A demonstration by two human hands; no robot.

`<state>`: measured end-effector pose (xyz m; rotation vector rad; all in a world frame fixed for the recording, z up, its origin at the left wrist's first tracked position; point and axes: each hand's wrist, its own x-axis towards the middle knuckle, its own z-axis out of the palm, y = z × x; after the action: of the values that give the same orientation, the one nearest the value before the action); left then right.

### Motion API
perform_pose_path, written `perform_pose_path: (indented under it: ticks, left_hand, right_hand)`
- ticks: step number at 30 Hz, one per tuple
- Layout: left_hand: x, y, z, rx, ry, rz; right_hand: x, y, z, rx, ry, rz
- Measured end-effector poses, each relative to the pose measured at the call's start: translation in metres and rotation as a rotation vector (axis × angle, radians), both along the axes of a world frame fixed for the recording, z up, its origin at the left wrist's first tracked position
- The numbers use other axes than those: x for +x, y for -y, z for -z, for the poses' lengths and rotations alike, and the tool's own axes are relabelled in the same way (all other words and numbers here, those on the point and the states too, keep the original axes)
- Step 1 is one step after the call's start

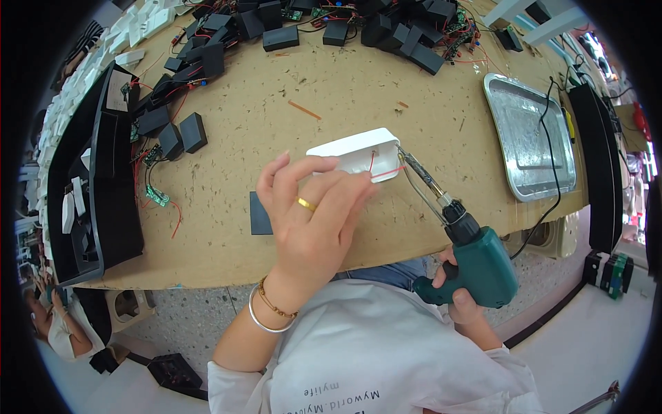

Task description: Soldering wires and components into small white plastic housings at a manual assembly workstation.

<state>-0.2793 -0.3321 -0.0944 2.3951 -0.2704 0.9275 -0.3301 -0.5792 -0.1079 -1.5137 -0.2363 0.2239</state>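
Note:
A white plastic casing [362,143], shaped like a shallow trough, lies tilted on the table with its hollow side toward me. Over its near left part is my left hand [314,203], closed, its fingertips pinching a thin red wire [389,172]. Another finger touches the casing's rim; the thumb is mostly hidden. My right hand [458,290] grips the handle of a green soldering gun [483,269], a finger at its trigger. The gun's metal tip meets the casing's right end, near the wire. A dark flat block [260,214] lies partly under my left hand.
Black boxes with circuit boards and wires [407,41] pile up along the far edge. A black bin [114,200] stands left, near a loose green board [157,196]. To the right lie a metal tray [531,138] and a black cord [552,179].

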Motion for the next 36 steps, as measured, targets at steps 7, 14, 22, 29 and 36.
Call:
perform_pose_path:
  ticks: [7, 14, 22, 29, 36]
  left_hand:
    - [0.011, 0.010, 0.005, 0.002, -0.045, -0.098]
    - [0.013, 0.015, 0.011, -0.021, -0.184, -0.065]
    - [0.015, 0.019, 0.008, 0.103, -0.190, -0.114]
    - [0.015, 0.020, 0.009, 0.167, -0.173, -0.163]
    - [0.017, 0.019, 0.006, 0.206, -0.075, -0.160]
  right_hand:
    - [-0.006, 0.007, 0.009, -0.099, 0.013, 0.001]
    - [-0.005, 0.005, 0.012, -0.192, -0.009, -0.083]
    - [-0.003, 0.009, 0.014, -0.262, 0.035, -0.139]
    - [-0.003, -0.001, 0.007, -0.263, 0.011, -0.084]
    - [-0.003, -0.002, 0.005, -0.240, -0.017, -0.056]
